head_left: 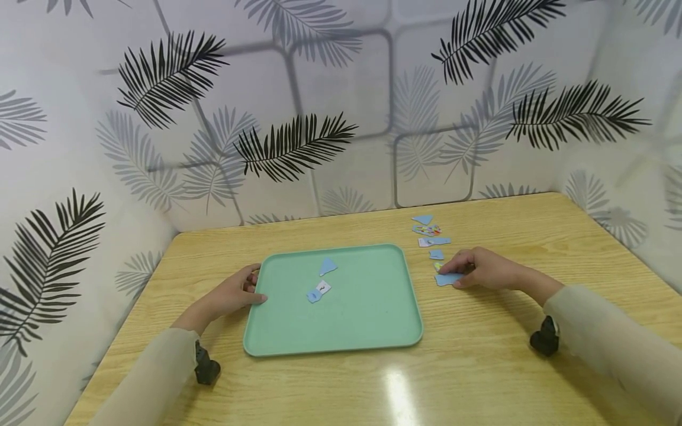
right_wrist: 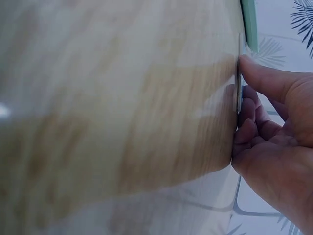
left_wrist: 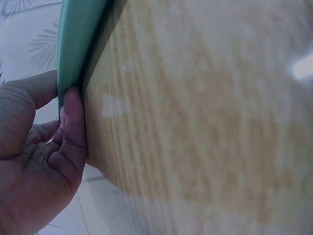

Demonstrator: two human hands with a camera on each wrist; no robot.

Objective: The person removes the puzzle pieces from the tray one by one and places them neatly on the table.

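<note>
My left hand [head_left: 237,291] grips the left rim of a green tray [head_left: 341,331], thumb over the edge and fingers against its outer side. In the left wrist view the fingers [left_wrist: 73,132] sit low beside the tray wall [left_wrist: 80,39]. To the right of the tray, my right hand [head_left: 485,269] pinches a flat light-blue puzzle piece [head_left: 446,279] by its edges, close over the table. The right wrist view shows this thin piece [right_wrist: 239,73] edge-on between thumb and fingers. Inside the tray lie a blue piece [head_left: 327,266] and two joined pieces [head_left: 318,292].
Several more puzzle pieces lie in a column right of the tray, among them a blue triangular piece [head_left: 423,219], a multicoloured piece [head_left: 427,230] and a long strip [head_left: 434,241]. The wooden table [head_left: 330,390] meets a leaf-patterned wall [head_left: 351,171] behind.
</note>
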